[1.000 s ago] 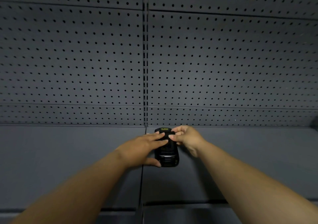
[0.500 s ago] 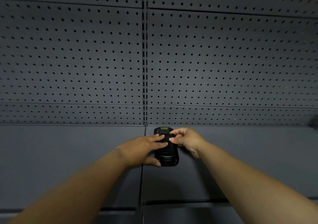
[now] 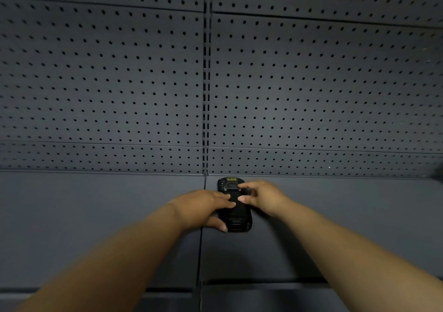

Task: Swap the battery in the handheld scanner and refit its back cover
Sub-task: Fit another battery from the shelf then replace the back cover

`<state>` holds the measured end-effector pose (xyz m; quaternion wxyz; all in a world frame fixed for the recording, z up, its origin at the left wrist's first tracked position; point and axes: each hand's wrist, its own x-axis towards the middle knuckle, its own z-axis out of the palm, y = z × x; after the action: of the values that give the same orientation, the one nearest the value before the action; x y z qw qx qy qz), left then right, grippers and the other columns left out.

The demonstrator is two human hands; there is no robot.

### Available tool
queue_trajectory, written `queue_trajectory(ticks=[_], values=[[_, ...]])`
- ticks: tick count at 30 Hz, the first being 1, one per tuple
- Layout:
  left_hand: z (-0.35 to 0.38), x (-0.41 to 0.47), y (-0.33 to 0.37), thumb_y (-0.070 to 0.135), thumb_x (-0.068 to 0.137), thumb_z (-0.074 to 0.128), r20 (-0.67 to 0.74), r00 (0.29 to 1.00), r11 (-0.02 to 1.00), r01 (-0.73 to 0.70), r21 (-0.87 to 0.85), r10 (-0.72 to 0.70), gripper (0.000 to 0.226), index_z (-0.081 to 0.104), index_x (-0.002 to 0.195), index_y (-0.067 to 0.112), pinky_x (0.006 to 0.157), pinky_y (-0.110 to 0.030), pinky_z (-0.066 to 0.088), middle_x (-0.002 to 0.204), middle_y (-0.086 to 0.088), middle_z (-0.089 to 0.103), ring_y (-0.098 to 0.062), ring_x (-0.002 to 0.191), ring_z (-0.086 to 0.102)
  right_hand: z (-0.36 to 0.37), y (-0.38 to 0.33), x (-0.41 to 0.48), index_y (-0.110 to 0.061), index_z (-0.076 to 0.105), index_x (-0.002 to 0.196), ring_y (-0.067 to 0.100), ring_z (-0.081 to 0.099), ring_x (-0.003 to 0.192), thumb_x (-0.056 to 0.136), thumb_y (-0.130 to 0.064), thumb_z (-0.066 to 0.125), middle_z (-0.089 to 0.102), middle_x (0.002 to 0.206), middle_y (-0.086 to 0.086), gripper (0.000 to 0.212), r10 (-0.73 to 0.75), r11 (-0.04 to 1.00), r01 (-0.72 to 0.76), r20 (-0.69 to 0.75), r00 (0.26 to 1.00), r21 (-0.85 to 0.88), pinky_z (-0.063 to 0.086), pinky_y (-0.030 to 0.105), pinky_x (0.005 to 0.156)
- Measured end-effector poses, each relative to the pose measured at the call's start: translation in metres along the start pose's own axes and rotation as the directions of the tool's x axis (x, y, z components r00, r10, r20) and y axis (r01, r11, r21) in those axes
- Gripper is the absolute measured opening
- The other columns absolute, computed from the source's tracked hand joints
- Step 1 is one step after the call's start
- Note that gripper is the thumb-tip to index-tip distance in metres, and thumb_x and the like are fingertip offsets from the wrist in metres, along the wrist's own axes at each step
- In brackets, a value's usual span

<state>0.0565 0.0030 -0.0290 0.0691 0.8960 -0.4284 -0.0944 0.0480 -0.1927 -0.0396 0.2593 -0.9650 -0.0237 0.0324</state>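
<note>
The black handheld scanner point(image 3: 236, 223) lies back side up on a dark grey shelf point(image 3: 96, 215), close to the rear wall. A small yellow label point(image 3: 231, 179) shows at its far end. My left hand point(image 3: 203, 206) rests on it from the left, fingers across its middle and thumb against its near left corner. My right hand point(image 3: 265, 196) comes from the right, with the forefinger on the far right part and the thumb on the middle of the back. Whether the back cover is seated or loose is hidden by my fingers. No separate battery is in view.
A grey pegboard wall point(image 3: 119, 84) rises right behind the scanner, with a slotted upright point(image 3: 206, 96) down its middle. A seam point(image 3: 201, 251) splits the shelf just left of the scanner. The shelf's front edge point(image 3: 263, 281) runs under my forearms.
My right hand has slid off the scanner's far end towards the right, so the labelled end now shows. The left hand has stayed on the scanner, which has not shifted.
</note>
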Motion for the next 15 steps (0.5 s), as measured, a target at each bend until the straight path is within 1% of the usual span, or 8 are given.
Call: queue_trajectory(ticks=[1, 2, 4, 7, 9, 15], values=[[-0.001, 0.0, 0.001, 0.042, 0.081, 0.063, 0.0, 1.0, 1.0, 0.0, 0.0, 0.0, 0.067, 0.036, 0.14, 0.023, 0.111, -0.023, 0.021, 0.154, -0.002, 0.028, -0.018, 0.139, 0.028, 0.0, 0.0, -0.001, -0.024, 0.05, 0.135, 0.019, 0.057, 0.102, 0.087, -0.035, 0.06, 0.058, 0.111, 0.006, 0.05, 0.007, 0.998, -0.007, 0.006, 1.0, -0.058, 0.041, 0.02, 0.088], [-0.001, 0.0, 0.001, 0.042, 0.081, 0.063, 0.0, 1.0, 1.0, 0.001, -0.002, -0.001, 0.067, 0.036, 0.14, 0.023, 0.11, -0.023, 0.021, 0.154, -0.002, 0.028, -0.018, 0.139, 0.028, 0.0, 0.0, -0.001, -0.025, 0.048, 0.136, 0.025, 0.053, 0.115, 0.088, -0.038, 0.057, 0.053, 0.124, 0.012, 0.05, 0.018, 0.994, -0.017, 0.014, 1.0, -0.106, 0.039, 0.025, 0.097], [-0.002, -0.001, 0.002, 0.041, 0.08, 0.063, -0.002, 1.0, 1.0, 0.001, -0.005, -0.001, 0.067, 0.037, 0.139, 0.022, 0.109, -0.022, 0.022, 0.153, -0.002, 0.029, -0.018, 0.139, 0.029, -0.001, -0.002, -0.002, -0.026, 0.045, 0.137, 0.029, 0.047, 0.124, 0.089, -0.041, 0.054, 0.047, 0.135, 0.015, 0.051, 0.028, 0.983, -0.02, 0.04, 0.999, -0.183, 0.036, 0.029, 0.104], [-0.004, -0.001, 0.004, 0.04, 0.08, 0.064, 0.004, 1.0, 1.0, 0.011, -0.012, -0.011, 0.067, 0.038, 0.139, 0.022, 0.11, -0.024, 0.023, 0.153, -0.003, 0.03, -0.018, 0.139, 0.029, -0.005, -0.009, -0.002, -0.024, 0.045, 0.137, 0.03, 0.046, 0.126, 0.09, -0.042, 0.052, 0.045, 0.139, 0.016, 0.052, 0.04, 0.965, -0.022, 0.065, 0.997, -0.263, 0.036, 0.033, 0.106], [-0.004, -0.001, 0.005, 0.04, 0.08, 0.064, 0.016, 1.0, 1.0, 0.017, -0.008, -0.017, 0.067, 0.037, 0.139, 0.022, 0.111, -0.026, 0.023, 0.153, -0.003, 0.029, -0.019, 0.14, 0.028, -0.006, -0.012, -0.003, -0.022, 0.047, 0.135, 0.03, 0.047, 0.125, 0.089, -0.041, 0.053, 0.047, 0.137, 0.016, 0.05, 0.048, 0.96, -0.03, 0.058, 0.997, -0.279, 0.037, 0.033, 0.104], [-0.006, 0.0, 0.007, 0.039, 0.08, 0.064, 0.039, 0.999, 1.0, 0.031, -0.003, -0.031, 0.067, 0.037, 0.139, 0.021, 0.114, -0.03, 0.022, 0.154, -0.004, 0.029, -0.02, 0.14, 0.027, -0.004, -0.019, -0.006, -0.014, 0.052, 0.131, 0.028, 0.051, 0.121, 0.089, -0.033, 0.056, 0.054, 0.133, 0.014, 0.046, 0.073, 0.973, -0.068, 0.013, 0.997, -0.22, 0.04, 0.03, 0.099]])
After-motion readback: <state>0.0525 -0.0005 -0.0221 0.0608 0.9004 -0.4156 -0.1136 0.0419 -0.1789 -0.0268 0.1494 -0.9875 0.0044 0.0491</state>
